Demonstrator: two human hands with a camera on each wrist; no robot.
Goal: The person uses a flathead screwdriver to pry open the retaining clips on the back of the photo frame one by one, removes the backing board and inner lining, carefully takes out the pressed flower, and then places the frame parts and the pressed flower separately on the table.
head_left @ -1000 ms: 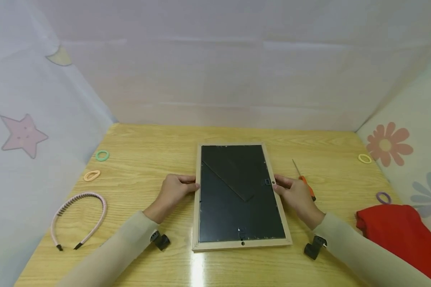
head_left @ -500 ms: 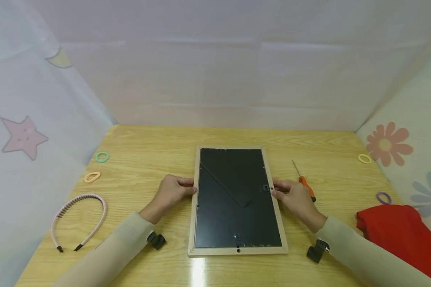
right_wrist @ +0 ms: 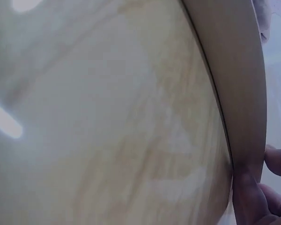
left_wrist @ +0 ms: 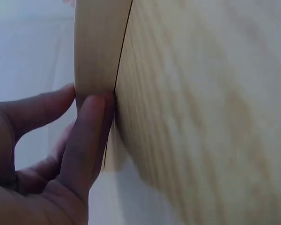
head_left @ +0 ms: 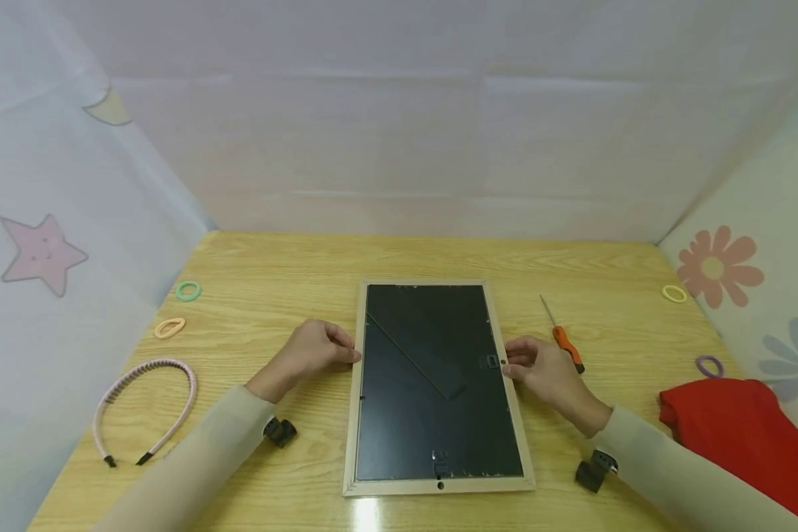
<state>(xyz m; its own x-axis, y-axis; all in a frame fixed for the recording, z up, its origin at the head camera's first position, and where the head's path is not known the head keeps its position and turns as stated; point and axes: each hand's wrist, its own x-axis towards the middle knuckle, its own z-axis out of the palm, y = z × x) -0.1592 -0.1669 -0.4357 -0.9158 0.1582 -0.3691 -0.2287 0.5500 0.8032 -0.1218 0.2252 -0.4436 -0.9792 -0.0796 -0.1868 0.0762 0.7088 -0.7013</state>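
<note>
Two-handed, gripping wood-rimmed picture frame [head_left: 432, 425] back-up near middle of wooden table [head_left: 273, 281], pinched at left edge by left hand [head_left: 312, 349], at right edge by right hand [head_left: 545, 372], with orange-handled screwdriver [head_left: 562, 338] lying just beside right hand.

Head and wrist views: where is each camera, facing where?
Head: worn on the head, facing forward and down at the frame; left hand, right hand, sleeves show.
Left wrist: on that wrist, facing the frame's edge; left fingers show.
Right wrist: likewise, facing its opposite edge; right fingers show.
Both wrist views share frame and table.
</note>
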